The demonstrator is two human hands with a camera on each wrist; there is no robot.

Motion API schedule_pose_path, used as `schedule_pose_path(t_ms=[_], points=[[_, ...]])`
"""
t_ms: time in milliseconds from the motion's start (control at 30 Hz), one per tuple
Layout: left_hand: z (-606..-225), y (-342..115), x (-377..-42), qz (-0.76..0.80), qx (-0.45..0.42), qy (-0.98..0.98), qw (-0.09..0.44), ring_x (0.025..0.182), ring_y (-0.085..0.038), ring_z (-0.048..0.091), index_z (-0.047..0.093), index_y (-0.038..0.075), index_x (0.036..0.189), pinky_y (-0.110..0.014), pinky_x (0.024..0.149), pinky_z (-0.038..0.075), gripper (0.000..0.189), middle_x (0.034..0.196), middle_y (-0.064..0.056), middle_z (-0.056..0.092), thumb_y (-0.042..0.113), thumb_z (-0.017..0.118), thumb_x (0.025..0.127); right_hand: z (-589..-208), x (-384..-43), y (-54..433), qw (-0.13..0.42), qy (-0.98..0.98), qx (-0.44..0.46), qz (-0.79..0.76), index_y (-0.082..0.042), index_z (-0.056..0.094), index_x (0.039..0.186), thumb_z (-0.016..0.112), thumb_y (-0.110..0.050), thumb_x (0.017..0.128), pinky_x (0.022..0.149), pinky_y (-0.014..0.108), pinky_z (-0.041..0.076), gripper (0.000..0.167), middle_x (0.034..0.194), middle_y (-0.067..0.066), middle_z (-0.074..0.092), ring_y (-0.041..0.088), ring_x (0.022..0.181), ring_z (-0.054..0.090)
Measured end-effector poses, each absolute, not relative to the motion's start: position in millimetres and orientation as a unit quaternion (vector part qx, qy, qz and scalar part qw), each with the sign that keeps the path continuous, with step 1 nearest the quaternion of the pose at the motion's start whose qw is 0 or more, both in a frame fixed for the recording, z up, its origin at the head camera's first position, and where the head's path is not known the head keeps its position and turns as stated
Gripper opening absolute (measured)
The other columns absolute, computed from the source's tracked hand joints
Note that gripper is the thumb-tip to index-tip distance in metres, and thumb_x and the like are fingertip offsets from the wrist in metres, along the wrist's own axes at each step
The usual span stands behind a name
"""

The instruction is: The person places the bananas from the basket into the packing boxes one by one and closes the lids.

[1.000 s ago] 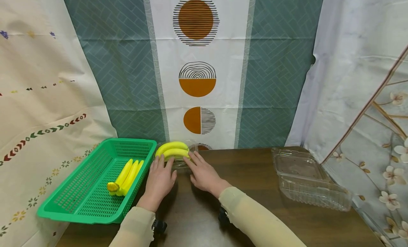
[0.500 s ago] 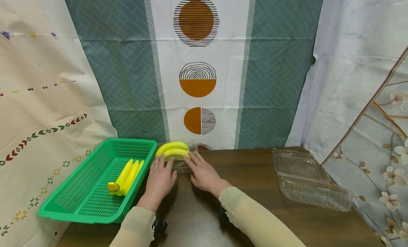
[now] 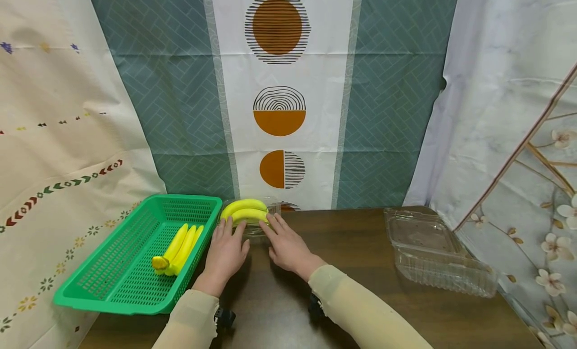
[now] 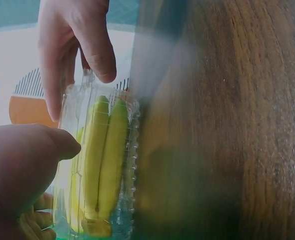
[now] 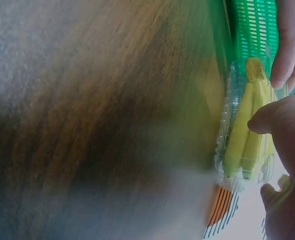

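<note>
A clear plastic clamshell box [image 4: 134,170] with a bunch of yellow bananas [image 3: 245,207] inside stands at the far side of the table, just right of the green basket. My left hand [image 3: 225,254] lies over its near left part, fingers extended. From the other side, my right hand [image 3: 290,249] reaches its near right corner with straight fingers spread. Both wrist views show the bananas through the ribbed box wall, with the thumbs [image 5: 262,120] at the lid's edge. Neither hand curls round anything.
The green plastic basket [image 3: 103,306] on the left holds another banana bunch [image 3: 180,251]. At the right stands a clear clamshell box [image 3: 444,269] with its lid raised. Patterned cloths hang behind the table [image 3: 351,269] and along both sides.
</note>
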State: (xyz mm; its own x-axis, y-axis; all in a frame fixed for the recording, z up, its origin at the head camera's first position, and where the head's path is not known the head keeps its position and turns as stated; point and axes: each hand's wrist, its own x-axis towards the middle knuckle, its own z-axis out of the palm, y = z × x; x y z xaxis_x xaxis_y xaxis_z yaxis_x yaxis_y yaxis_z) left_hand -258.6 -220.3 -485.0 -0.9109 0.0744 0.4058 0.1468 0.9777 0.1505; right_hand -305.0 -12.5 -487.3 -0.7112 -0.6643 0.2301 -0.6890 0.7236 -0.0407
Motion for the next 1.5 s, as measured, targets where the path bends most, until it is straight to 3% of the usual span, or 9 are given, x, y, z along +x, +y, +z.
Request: schedule_pose_path(t_ms=[667,1067,1500], points=[[-479.8,-218.7,-256.7,-0.096,-0.056,-0.977,0.181,0.156,-0.058,0.034,0.059,0.000,0.156,-0.069,0.126,0.029,0.062,0.164,-0.039,0.043,0.024,0.080,0.103,-490.1,-306.6,-11.5,0.100,-0.925,0.362,0.056,-0.014,0.031,0.175,0.071,-0.027,0.109,0.128,0.042,0.035,0.078,0.181,0.014,0.025,0.033,0.168,0.022],[-476.1,-209.8,-251.2,-0.099,-0.062,-0.973,0.198,0.156,-0.056,0.036,0.060,0.001,0.155,-0.072,0.125,0.028,0.061,0.165,-0.034,0.045,0.026,0.080,0.103,-486.2,-300.8,1.6,0.112,-0.924,0.358,0.069,-0.015,0.032,0.175,0.072,-0.029,0.109,0.131,0.045,0.030,0.079,0.182,0.010,0.023,0.030,0.168,0.021],[-465.9,-186.5,-242.6,-0.119,-0.073,-0.970,0.201,0.158,-0.054,0.034,0.059,0.005,0.157,-0.075,0.125,0.024,0.062,0.167,-0.030,0.045,0.031,0.079,0.104,-470.2,-280.4,39.0,0.154,-0.923,0.335,0.108,-0.009,0.042,0.170,0.073,-0.037,0.109,0.130,0.053,0.030,0.074,0.176,0.017,0.037,0.037,0.165,0.030]])
